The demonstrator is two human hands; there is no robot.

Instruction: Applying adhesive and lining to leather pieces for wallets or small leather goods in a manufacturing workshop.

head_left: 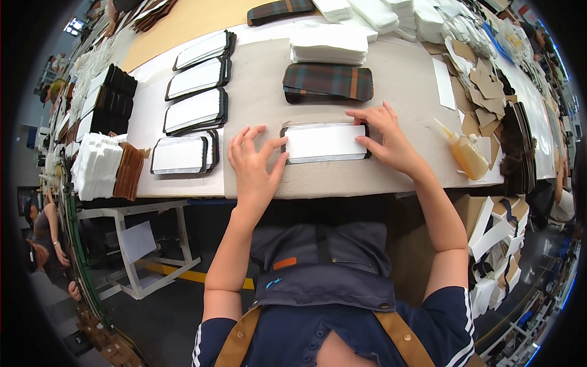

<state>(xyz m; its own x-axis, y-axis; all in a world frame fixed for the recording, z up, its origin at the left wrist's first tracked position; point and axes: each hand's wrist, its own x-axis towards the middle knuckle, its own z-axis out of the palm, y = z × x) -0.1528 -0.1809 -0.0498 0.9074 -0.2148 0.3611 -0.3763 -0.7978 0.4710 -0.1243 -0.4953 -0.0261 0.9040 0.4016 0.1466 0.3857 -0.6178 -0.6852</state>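
Note:
A flat panel [324,142] with a white face and dark edges lies on the table before me. My left hand [255,156] is at its left end, thumb and forefinger touching the edge, the other fingers spread. At its right end my right hand [386,136] rests thumb and fingertips on the edge, fingers apart. Neither hand lifts the panel. Just beyond it sits a stack of plaid fabric pieces [327,82], and behind that a stack of white padding sheets [328,44]. Similar white-faced panels [194,112] lie in several small piles to the left.
A glue bottle [468,153] with a pointed nozzle lies at the right. Cardboard scraps [483,101] heap up beyond it. White pads [98,165] and brown pieces [129,170] are stacked at the left edge. A box of offcuts [498,238] stands below the table's right side. Other people work nearby.

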